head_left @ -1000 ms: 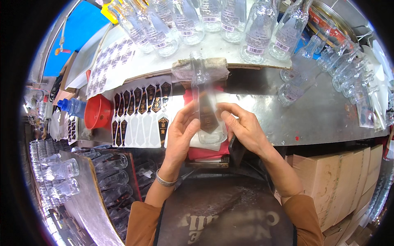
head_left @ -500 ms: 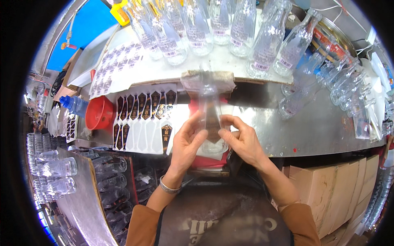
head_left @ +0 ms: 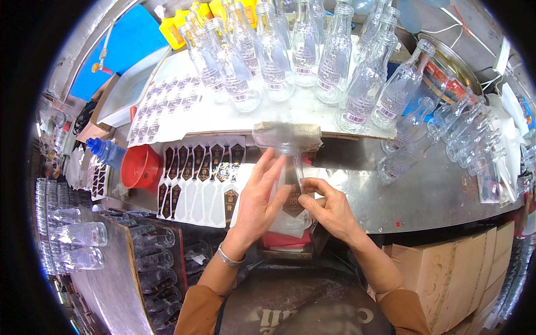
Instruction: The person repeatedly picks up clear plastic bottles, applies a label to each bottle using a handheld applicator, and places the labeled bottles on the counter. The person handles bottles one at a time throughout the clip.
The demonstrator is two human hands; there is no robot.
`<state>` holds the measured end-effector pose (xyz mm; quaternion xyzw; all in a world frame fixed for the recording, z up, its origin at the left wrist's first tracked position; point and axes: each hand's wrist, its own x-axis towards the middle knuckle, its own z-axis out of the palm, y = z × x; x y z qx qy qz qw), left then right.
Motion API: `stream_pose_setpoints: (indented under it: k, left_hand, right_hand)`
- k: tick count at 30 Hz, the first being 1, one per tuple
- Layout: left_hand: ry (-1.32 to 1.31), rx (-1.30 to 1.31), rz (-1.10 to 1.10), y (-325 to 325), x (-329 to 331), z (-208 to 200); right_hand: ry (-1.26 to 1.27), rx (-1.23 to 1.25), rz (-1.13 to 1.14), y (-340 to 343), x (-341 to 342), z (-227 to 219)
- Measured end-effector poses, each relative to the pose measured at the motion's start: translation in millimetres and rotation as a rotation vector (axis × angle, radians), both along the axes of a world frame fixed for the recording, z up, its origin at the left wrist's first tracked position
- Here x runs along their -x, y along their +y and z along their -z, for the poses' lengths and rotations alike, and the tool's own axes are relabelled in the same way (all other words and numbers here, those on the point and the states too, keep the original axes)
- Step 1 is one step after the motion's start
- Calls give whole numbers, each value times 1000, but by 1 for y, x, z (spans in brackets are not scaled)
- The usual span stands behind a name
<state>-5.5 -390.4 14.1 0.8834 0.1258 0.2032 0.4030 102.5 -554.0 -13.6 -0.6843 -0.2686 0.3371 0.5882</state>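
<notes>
clear-glass and long-necked, a bottle point(head_left: 287, 224) bearing a dark, gold-printed, pointed label point(head_left: 292, 201) lies between the left hand point(head_left: 257, 207), opened along its side, and the right hand point(head_left: 331, 211), whose thumb and fingers curl narrowly at the other side; i cannot tell whether the latter grips. its blurred neck is at a rolled, pale cloth point(head_left: 310, 137).

From head height, one close fisheye view faces down and forward over the grey metal worktop point(head_left: 446, 187), reaching clear glass bottles point(head_left: 274, 72) at frame top.
</notes>
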Motion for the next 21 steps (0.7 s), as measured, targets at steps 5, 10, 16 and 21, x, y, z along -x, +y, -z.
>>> stream_pose_setpoints:
  k: [5,10,16,21]
  left_hand:
    - [-1,-36,3,2,-2,2]
    - [-13,-79,1,1,-2,2]
    - [-18,-102,7,1,-4,3]
    - [-23,-98,6,2,-4,4]
  right_hand:
    - [0,-7,3,0,1,0]
    - [40,-35,-10,0,-1,1]
    - [493,-216,428,-15,-43,75]
    - [375,-351,404,-2,-54,34]
